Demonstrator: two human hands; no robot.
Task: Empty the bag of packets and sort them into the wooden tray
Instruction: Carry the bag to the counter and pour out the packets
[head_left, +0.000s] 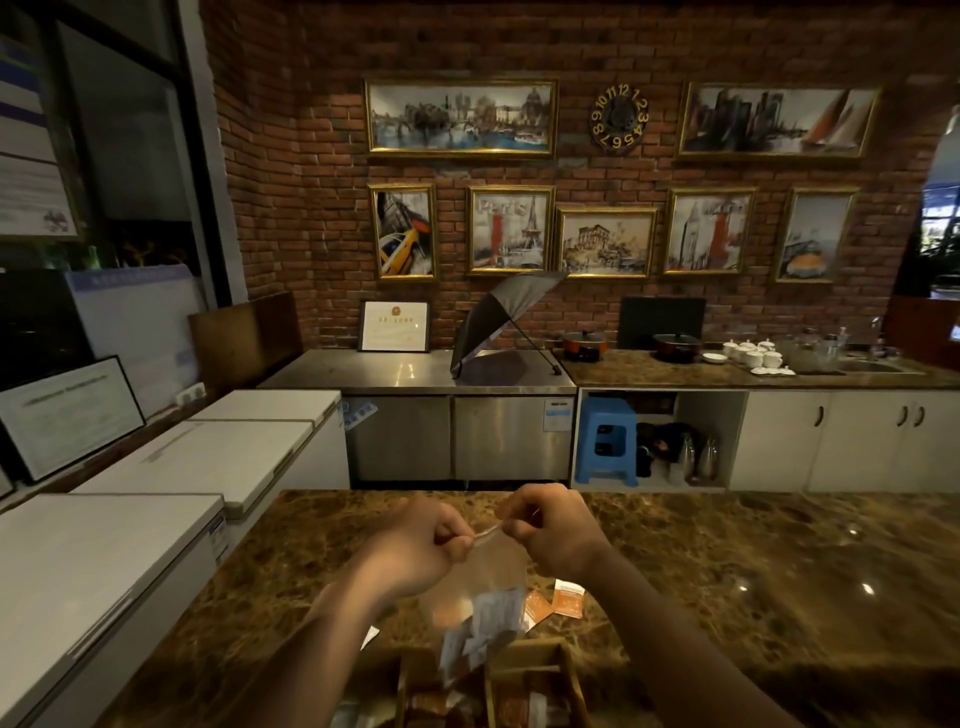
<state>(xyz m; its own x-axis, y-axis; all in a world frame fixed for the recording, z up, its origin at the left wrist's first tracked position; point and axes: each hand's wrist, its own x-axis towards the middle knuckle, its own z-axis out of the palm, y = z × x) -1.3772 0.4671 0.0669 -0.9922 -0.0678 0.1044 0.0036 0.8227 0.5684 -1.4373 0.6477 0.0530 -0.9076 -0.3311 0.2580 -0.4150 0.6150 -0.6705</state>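
Clear plastic is what you're dealing with: the bag (483, 577) hangs straight down between your two hands, mouth at the top, bottom end dangling over the near edge of the marble desk (727, 571). Your left hand (421, 540) has its fingers curled in, pinching the left side of the bag's top strip, and your right hand (545, 525) is curled the same way, pinching the right side, so both are bunched tight on that thin lip with only a small gap between them. Neither hand is really nearer; they're level, the right a touch farther out.

What matters for the next bit: the bag's long axis runs vertical, and the packets (488, 629) are all slumped at the bottom, well below your hands and just above the wooden tray (566, 670). My guess is you're working the seal apart, so emptying means flipping that axis over, and the tray sits right under it, near you.

A couple of orange packets (566, 597) already lie flat on the desk just right of the bag, beside the tray's far side.

Hard to read: the tray is cut off by the bottom edge, its compartments are dark, and I can't tell which ones hold what. The bag's seal is too blurry to say whether it's open.
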